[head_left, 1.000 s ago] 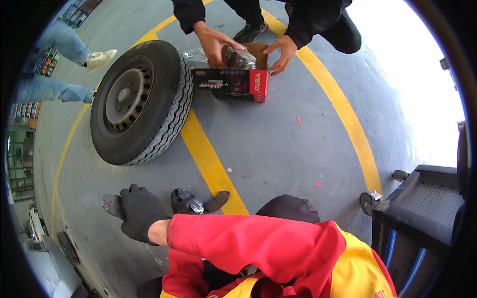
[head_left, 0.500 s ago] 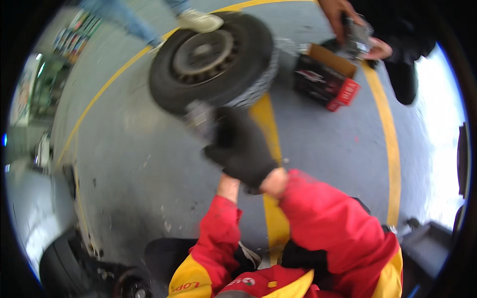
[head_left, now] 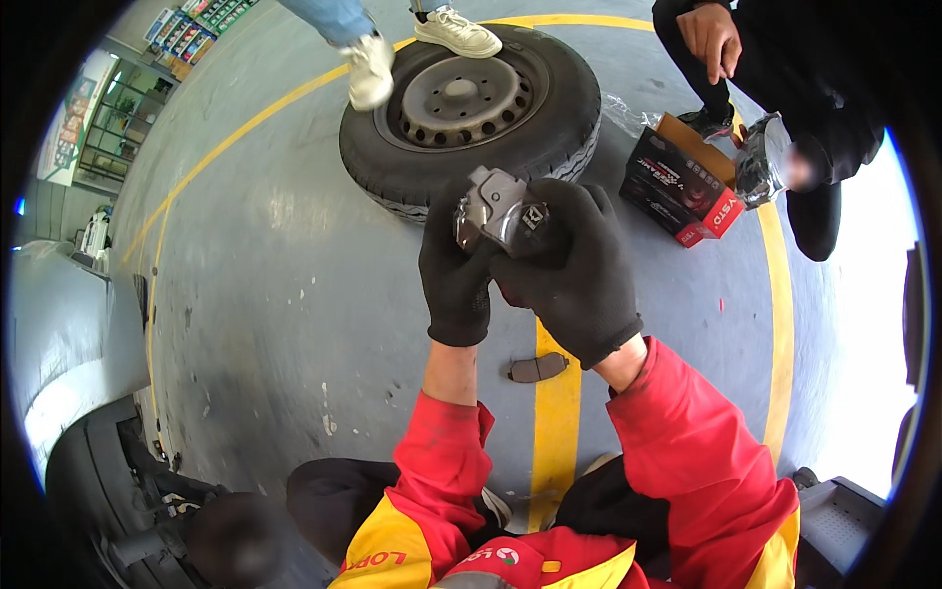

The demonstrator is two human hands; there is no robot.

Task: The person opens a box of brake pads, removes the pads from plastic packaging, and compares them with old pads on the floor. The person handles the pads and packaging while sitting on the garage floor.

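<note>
In front of me, both gloved hands hold up a plastic-wrapped set of brake pads [head_left: 498,203], its grey metal backing plate showing. My left hand [head_left: 453,280], in a black glove, is closed on the left side of it. On the other side my right hand [head_left: 574,275] is closed too, its fingers partly hidden behind the pads. A loose brake pad [head_left: 538,367] lies on the floor below my wrists, across a yellow line.
Beyond my hands a wheel with a tyre [head_left: 383,182] lies flat, a person's shoe [head_left: 459,33] on it. At the right stands an open black-and-red box [head_left: 677,187]. Beside it a crouching person holds a silvery wrapped package [head_left: 761,162]. A grey tray [head_left: 839,520] sits at lower right.
My hands have drawn level and both grip the wrapped pads, where the right crossed ahead of the left before. The loose pad now shows. The crouching person has lifted one hand off the package.
</note>
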